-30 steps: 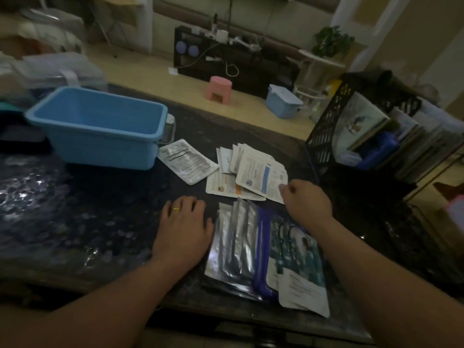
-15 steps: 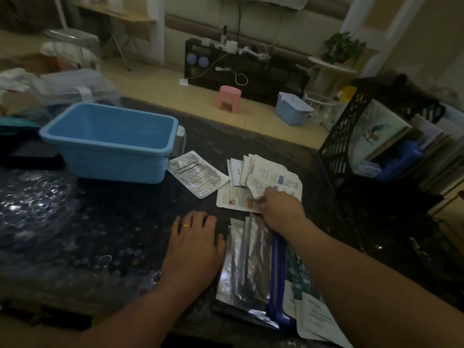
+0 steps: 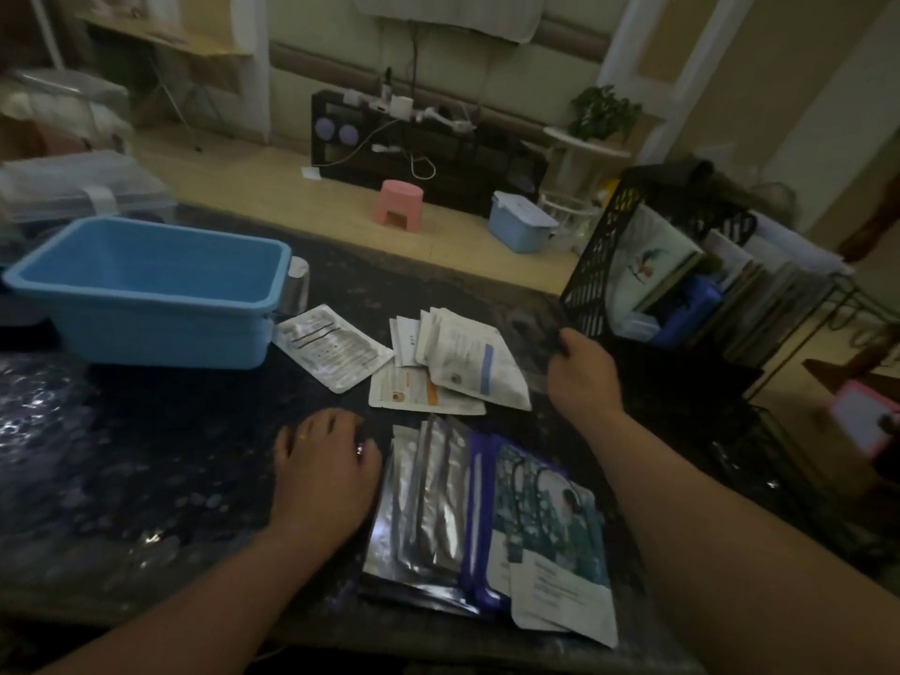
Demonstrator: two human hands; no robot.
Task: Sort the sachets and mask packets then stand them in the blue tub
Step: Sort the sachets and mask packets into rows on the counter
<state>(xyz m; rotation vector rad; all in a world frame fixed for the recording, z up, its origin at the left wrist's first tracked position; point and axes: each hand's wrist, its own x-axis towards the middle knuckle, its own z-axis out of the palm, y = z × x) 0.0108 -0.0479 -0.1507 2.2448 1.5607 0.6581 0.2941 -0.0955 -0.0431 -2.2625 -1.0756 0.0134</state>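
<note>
Blue tub [image 3: 146, 289] sits empty at the desk's [image 3: 146, 455] left edge, long axis crosswise. Mask packets [image 3: 487, 523] fan at the near edge, long axes pointing away; white sachets [image 3: 467, 362] lie beyond. My left hand [image 3: 324, 479] rests flat, open; my right hand [image 3: 582, 375] is loosely curled, empty.

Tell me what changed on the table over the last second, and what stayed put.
The right hand left the white sachet pile, which it was touching half a second ago, and moved right toward the black mesh rack; it looks empty. The left hand stayed flat on the table beside the fanned mask packets. The blue tub is still empty, and the lone silver packet has not moved.
</note>
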